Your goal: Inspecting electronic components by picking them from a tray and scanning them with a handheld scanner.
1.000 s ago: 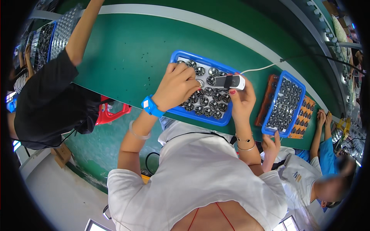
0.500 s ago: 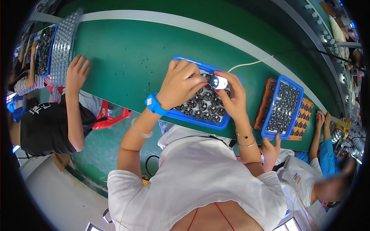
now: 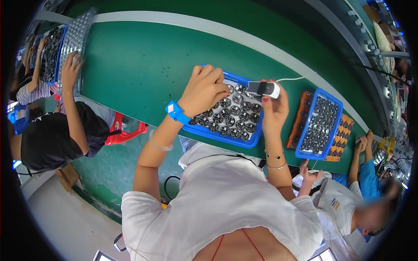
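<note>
The right hand [image 3: 276,104] has its fingers clamped on a white-and-grey handheld device [image 3: 263,88], over the far right part of a blue tray [image 3: 258,130] of round metallic parts [image 3: 224,112] on the green tabletop [image 3: 143,61]. The left hand [image 3: 201,91] is over the tray's left side, its fingers bent inward; whether they close on a part, I cannot tell. A loose right-hand hold could drop the device onto the parts, and a snag on the pale cable [image 3: 292,79] might tug it askew if the 2 are joined. The left fingers could knock neighbouring parts, which lie close together. The left hand hides the tray's far left corner; the cable's near end is hidden, and the parts' fine detail is too small to make out.
</note>
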Tool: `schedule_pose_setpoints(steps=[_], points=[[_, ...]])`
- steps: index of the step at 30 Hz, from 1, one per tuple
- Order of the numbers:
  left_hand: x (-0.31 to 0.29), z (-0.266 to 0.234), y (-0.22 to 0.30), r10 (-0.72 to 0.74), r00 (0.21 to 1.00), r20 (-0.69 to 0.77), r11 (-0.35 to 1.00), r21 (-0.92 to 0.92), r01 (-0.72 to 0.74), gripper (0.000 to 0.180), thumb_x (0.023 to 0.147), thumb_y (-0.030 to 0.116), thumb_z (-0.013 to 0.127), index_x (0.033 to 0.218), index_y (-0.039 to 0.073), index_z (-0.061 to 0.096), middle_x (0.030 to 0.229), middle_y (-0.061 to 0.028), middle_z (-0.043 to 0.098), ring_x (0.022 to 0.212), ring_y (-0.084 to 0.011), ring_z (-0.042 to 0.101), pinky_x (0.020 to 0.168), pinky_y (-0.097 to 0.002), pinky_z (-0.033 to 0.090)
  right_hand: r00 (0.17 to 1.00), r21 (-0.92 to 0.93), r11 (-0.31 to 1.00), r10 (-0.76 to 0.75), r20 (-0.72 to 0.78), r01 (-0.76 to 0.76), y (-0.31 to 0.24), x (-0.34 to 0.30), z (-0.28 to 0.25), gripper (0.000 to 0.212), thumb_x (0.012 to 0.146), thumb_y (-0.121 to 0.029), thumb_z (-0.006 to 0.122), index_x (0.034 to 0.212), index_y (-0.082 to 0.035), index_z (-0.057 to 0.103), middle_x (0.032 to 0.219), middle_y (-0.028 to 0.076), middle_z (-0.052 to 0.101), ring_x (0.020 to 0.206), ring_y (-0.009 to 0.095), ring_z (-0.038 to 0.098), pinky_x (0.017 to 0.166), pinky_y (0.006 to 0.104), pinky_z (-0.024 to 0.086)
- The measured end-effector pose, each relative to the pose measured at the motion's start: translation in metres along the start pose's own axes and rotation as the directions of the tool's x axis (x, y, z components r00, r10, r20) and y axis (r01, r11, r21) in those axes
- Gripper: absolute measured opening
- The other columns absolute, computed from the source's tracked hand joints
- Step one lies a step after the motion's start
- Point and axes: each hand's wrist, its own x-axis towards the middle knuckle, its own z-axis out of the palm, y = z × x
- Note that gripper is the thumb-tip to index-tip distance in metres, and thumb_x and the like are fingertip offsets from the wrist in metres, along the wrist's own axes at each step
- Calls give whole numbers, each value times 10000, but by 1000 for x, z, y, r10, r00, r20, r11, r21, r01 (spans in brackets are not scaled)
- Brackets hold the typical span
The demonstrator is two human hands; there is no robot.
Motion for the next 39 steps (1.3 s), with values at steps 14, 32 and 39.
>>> schedule_pose_setpoints(steps=[14,32,39], points=[[-1,-24,-12,44,999,-20,999,-26,-44,122,715,185,738,818,143,688,840,2,506,858,-205,480,777,-345,333,958,-272,959,-2,287,84,2,11,16,415,754,69,676,1157,13,591,1160,134,593,1083,215,579,945,316,458],[-12,-32,-12,-22,999,24,998,-56,24,130,725,208,733,834,151,691,860,-13,488,865,-216,469,791,-348,329,995,-45,998,-30,99,35,0,-2,3,387,846,-9,652,1215,25,540,1155,155,616,1099,225,578,970,345,428],[-20,-27,-11,52,997,61,996,-75,-48,148,689,193,761,815,161,689,844,0,472,856,-216,465,771,-358,334,958,-276,958,0,286,82,-5,-6,12,391,754,20,700,1136,13,617,1148,129,626,1065,230,587,921,336,453]])
